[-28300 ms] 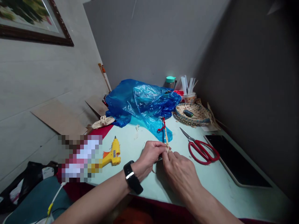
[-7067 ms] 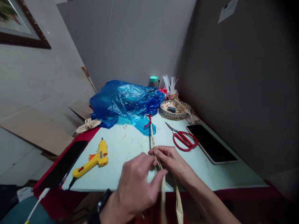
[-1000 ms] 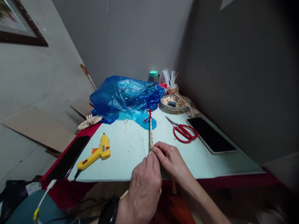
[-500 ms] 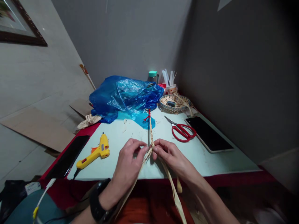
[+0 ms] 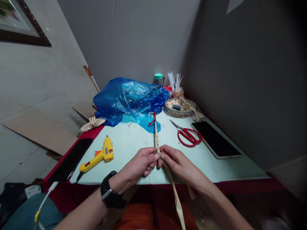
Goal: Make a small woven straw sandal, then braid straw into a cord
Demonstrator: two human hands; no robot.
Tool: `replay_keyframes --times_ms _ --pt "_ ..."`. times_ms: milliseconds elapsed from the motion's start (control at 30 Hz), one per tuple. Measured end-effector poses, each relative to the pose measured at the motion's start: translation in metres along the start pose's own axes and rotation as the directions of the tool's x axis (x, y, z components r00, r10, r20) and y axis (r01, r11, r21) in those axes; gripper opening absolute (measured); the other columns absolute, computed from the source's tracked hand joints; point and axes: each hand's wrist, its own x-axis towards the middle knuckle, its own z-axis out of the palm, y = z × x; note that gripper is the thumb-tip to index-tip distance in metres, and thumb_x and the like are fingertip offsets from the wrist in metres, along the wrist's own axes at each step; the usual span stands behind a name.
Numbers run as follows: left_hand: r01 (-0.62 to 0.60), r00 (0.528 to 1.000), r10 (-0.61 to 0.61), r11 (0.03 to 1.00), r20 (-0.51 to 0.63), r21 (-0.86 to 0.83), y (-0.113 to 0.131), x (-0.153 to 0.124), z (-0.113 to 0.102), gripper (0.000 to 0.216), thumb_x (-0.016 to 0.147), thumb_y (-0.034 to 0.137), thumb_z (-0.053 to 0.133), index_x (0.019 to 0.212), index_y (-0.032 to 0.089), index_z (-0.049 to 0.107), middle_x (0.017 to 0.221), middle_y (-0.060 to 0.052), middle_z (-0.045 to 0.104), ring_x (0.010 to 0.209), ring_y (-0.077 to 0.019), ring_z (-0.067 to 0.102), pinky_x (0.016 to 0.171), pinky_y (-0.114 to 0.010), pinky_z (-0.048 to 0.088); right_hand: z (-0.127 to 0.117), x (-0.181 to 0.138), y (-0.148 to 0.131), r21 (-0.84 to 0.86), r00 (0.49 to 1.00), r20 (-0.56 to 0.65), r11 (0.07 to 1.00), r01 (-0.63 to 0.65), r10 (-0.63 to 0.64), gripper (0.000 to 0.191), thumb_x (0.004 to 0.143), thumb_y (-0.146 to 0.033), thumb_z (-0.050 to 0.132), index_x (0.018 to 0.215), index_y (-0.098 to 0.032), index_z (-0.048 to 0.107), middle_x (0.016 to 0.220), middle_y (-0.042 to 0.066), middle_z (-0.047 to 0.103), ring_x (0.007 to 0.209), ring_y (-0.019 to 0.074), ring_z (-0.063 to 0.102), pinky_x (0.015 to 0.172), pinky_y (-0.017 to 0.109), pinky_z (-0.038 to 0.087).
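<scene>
A narrow straw-coloured braid (image 5: 157, 135) runs away from me down the middle of the table, tied at its far end with red string (image 5: 153, 119). Both hands meet at its near end. My left hand (image 5: 146, 161), with a black watch on the wrist, pinches the braid's working end between thumb and fingers. From the other side my right hand (image 5: 174, 159) pinches the same spot, thumb on top. Loose flat strands (image 5: 177, 201) hang from under my right hand past the table edge. The strands between the fingertips are mostly hidden.
Left lie a yellow glue gun (image 5: 99, 158) and a black phone (image 5: 72, 159). To the right are red-handled scissors (image 5: 188, 135) and a tablet (image 5: 217, 140). Behind stand a blue plastic bag (image 5: 129, 99), a woven basket (image 5: 179, 110) and a teal-lidded jar (image 5: 158, 78).
My left hand has turned inward and closed against the braid beside my right thumb. The strand that hung below my left hand no longer shows there. My right hand has barely moved.
</scene>
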Motion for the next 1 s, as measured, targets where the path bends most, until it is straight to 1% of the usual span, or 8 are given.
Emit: replay_keyframes --times_ms 133,233,433,567,700,800,867,1000 --pt "-0.022 0.997 0.027 0.998 -0.074 0.063 -0.002 0.002 0.004 0.016 0.085 0.033 0.054 0.083 0.018 0.049 0.054 0.009 0.036 0.041 -0.0050 0.018 0.037 -0.020 0.012 -0.003 -0.006 -0.008 -0.252 0.998 -0.018 0.966 -0.056 0.053 0.023 0.098 -0.029 0.038 0.090 -0.019 0.057 0.079 0.002 0.065 0.071 0.0155 0.057 0.065 0.025 0.038" --pt "-0.028 0.987 0.062 0.975 -0.149 0.222 -0.004 0.004 0.006 0.023 0.084 0.034 0.054 0.069 0.019 0.045 0.051 0.010 0.028 0.043 -0.0057 0.021 0.040 -0.020 0.015 -0.004 -0.011 -0.020 -0.494 0.993 -0.076 0.862 -0.115 0.089 0.021 0.096 -0.025 0.042 0.081 -0.019 0.055 0.067 0.001 0.060 0.057 0.0143 0.051 0.055 0.026 0.031" --pt "-0.022 0.958 0.155 0.879 -0.241 0.477 -0.006 0.005 0.009 0.028 0.085 0.034 0.048 0.062 0.018 0.047 0.047 0.006 0.041 0.046 -0.0086 0.035 0.047 -0.022 0.026 0.014 -0.024 -0.037 -0.681 0.984 -0.176 0.719 -0.140 0.025 0.015 0.088 -0.010 0.044 0.080 -0.019 0.052 0.066 0.002 0.061 0.051 0.0156 0.053 0.052 0.029 0.025" --pt "-0.078 0.954 0.181 0.919 -0.238 0.388 -0.009 0.002 0.011 0.032 0.085 0.035 0.049 0.058 0.018 0.044 0.048 0.005 0.044 0.047 -0.0078 0.037 0.049 -0.021 0.029 0.039 -0.029 -0.033 -0.729 0.961 -0.240 0.679 -0.085 -0.137 0.020 0.079 -0.001 0.045 0.082 -0.020 0.051 0.064 0.000 0.061 0.046 0.0162 0.056 0.047 0.029 0.023" --pt "-0.033 0.980 0.062 0.988 -0.190 0.153 -0.009 -0.001 0.008 0.030 0.084 0.040 0.053 0.065 0.018 0.046 0.049 0.009 0.035 0.043 -0.0052 0.022 0.042 -0.020 0.017 0.060 -0.031 -0.029 -0.848 0.892 -0.307 0.520 -0.098 -0.332 0.029 0.069 0.006 0.046 0.081 -0.019 0.053 0.060 0.000 0.059 0.046 0.0174 0.056 0.046 0.029 0.023" --pt "0.001 0.985 0.010 0.998 -0.171 0.063 -0.007 -0.004 0.007 0.028 0.084 0.041 0.056 0.070 0.017 0.047 0.051 0.010 0.031 0.043 -0.0047 0.017 0.040 -0.020 0.011 0.061 -0.034 -0.031 -0.898 0.888 -0.277 0.427 -0.104 -0.366 0.028 0.069 0.007 0.048 0.084 -0.016 0.057 0.062 0.003 0.060 0.049 0.0179 0.056 0.046 0.029 0.024" --pt "-0.005 0.980 0.017 0.998 -0.199 0.060 -0.006 -0.006 0.007 0.027 0.083 0.040 0.057 0.072 0.016 0.050 0.052 0.009 0.031 0.044 -0.0045 0.018 0.040 -0.020 0.011 0.053 -0.037 -0.034 -0.889 0.895 -0.233 0.457 -0.038 -0.379 0.021 0.077 0.001 0.050 0.087 -0.016 0.059 0.066 0.004 0.062 0.053 0.0183 0.056 0.048 0.029 0.026" --pt "-0.055 0.975 0.068 0.996 -0.213 0.068 -0.005 -0.007 0.008 0.022 0.084 0.035 0.057 0.076 0.015 0.054 0.053 0.009 0.031 0.045 -0.0050 0.019 0.041 -0.020 0.012 0.022 -0.035 -0.041 -0.663 0.910 -0.292 0.748 0.030 -0.295 0.016 0.095 -0.029 0.047 0.088 -0.021 0.059 0.079 0.004 0.063 0.072 0.0189 0.058 0.062 0.029 0.035"
